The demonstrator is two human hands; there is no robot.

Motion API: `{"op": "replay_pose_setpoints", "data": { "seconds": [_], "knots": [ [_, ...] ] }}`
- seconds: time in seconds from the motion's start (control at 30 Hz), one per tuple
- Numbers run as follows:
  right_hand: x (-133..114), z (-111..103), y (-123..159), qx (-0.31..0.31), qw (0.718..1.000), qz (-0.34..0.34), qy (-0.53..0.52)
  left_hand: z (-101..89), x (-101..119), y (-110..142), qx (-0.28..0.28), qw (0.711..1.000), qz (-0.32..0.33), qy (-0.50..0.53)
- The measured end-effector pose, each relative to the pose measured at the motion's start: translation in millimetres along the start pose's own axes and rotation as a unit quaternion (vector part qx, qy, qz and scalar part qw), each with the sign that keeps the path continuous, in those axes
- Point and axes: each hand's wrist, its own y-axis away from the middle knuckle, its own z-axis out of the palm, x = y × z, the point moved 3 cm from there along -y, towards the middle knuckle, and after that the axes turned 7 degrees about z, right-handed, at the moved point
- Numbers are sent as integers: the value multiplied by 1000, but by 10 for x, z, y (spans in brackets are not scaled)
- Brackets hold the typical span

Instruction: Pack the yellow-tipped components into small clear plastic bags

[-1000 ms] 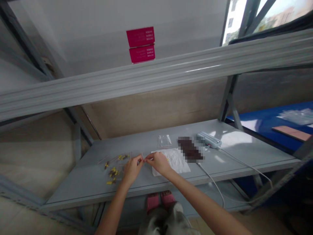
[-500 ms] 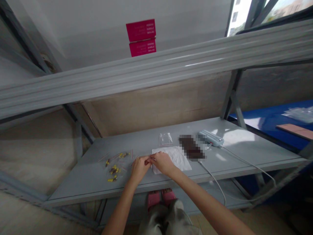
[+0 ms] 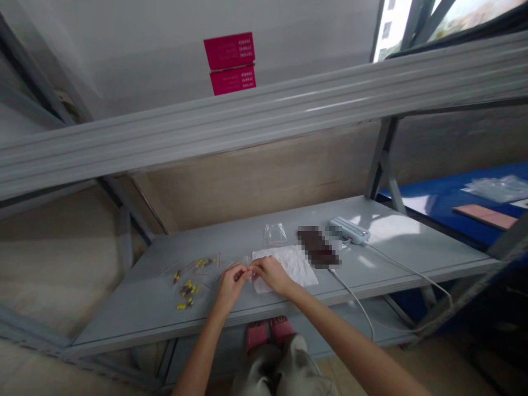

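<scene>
Above the front of the grey shelf, my left hand [image 3: 233, 281] and my right hand [image 3: 269, 273] meet with fingertips pinched together. Between them is a small clear plastic bag [image 3: 248, 259], mostly covered by the fingers; its contents cannot be made out. Beneath and beside my right hand is a crumpled white sheet [image 3: 295, 264]. To the left of my left hand lie several small yellow-and-dark pieces [image 3: 188, 288], some apparently inside clear bags with reddish strips. Behind the sheet, another clear plastic bag [image 3: 275, 234] lies flat.
A blurred-out dark object [image 3: 317, 246] and a pale blue power bank [image 3: 350, 230] lie to the right on the grey shelf [image 3: 136, 297], with white cables running off its front edge. A wide grey beam [image 3: 247, 121] crosses above. A blue surface [image 3: 437, 190] holds plastic bags at far right.
The view has shifted slightly, so things sit a little further left. My fingertips have moved slightly apart, and a bit of clear bag shows above them. Both hands stay together.
</scene>
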Motion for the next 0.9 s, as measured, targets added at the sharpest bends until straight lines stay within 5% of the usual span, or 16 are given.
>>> {"op": "replay_pose_setpoints", "data": {
  "seconds": [0.2,0.53,0.63,0.73,0.9],
  "knots": [
    [-82,-92,94,11,981,22,190,44,38,28,-17,997,18,-79],
    [-173,-127,127,20,966,66,250,61,176,67,62,965,16,-255],
    [-147,-124,163,5,974,62,219,-52,173,47,87,957,1,-276],
    [-116,-121,174,37,984,88,150,-46,291,15,42,964,30,-259],
    [30,-71,97,44,985,101,-131,89,554,23,30,977,40,-209]
  ]
}}
